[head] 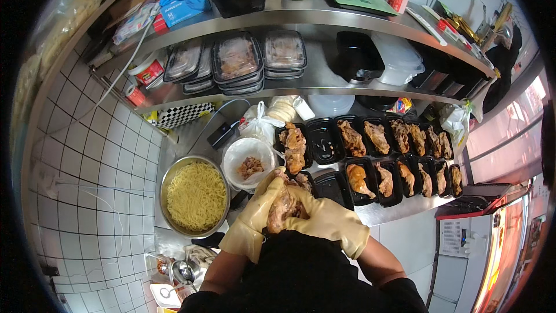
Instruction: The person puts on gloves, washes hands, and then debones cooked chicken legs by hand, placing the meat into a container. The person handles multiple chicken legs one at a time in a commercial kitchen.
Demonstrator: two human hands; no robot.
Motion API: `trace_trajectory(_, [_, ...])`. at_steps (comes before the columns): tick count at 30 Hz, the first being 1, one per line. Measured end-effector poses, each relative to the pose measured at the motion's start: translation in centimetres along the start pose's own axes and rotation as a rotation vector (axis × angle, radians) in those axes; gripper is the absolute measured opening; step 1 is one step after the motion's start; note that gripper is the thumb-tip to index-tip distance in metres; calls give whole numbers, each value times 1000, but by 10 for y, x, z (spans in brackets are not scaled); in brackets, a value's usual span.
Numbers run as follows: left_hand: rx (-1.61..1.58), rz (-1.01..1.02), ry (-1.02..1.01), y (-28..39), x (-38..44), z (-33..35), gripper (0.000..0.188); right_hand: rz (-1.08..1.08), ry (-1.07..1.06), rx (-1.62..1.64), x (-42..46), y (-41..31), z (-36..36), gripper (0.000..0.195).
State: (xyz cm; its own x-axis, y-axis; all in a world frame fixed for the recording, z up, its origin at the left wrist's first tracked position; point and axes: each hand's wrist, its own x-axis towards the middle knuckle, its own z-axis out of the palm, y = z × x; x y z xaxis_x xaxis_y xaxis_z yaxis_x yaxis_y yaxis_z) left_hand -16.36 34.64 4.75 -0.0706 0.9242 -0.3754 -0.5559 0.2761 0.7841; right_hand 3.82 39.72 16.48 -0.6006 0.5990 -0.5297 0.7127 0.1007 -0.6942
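Note:
Both my hands wear cream rubber gloves and grip one piece of cooked poultry (278,215) close to my body. My left hand (253,217) wraps its left side, and my right hand (328,221) presses from the right. Just beyond, a white bucket lined with a plastic bag (232,173) contains some meat scraps (250,166). A black plastic tray (307,156) with browned meat stands behind my fingers. Two trays near my right hand, one farther back (323,134) and one nearer (332,184), have no meat in them. More meat, partly covered by my right glove, shows beside it.
Left of the bucket stands a steel bowl of yellow noodles (195,195). Several black trays holding chicken pieces (358,182) line the steel counter rightward. Overhead, a steel shelf (321,82) carries lidded meal containers (236,58). A black electronic device (222,135) with a cable lies behind the bucket.

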Motion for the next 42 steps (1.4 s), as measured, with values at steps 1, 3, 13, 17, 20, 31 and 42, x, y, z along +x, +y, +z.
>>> trace_trajectory(1, [24, -20, 19, 10, -4, 12, 47, 30, -13, -31, 2, 0, 1, 84])
trace_trajectory(3, [68, -53, 69, 30, -17, 31, 46, -50, -12, 85, 12, 21, 10, 73])
trace_trajectory(13, [119, 71, 25, 15, -10, 9, 50, -5, -368, 509, 23, 23, 9, 37])
trace_trajectory(17, [-5, -14, -11, 1, -1, 10, 48, -46, -407, 538, 25, 25, 14, 30])
trace_trajectory(20, [-97, -104, -13, 13, -3, 21, 47, -155, -328, 583, 28, 40, 23, 29])
trace_trajectory(31, [125, 3, -203, -6, 0, -8, 76, -254, -164, 537, 33, 39, 11, 18])
trace_trajectory(42, [-241, -204, -54, 12, 4, 7, 51, -515, -74, 944, 53, 74, 39, 18])
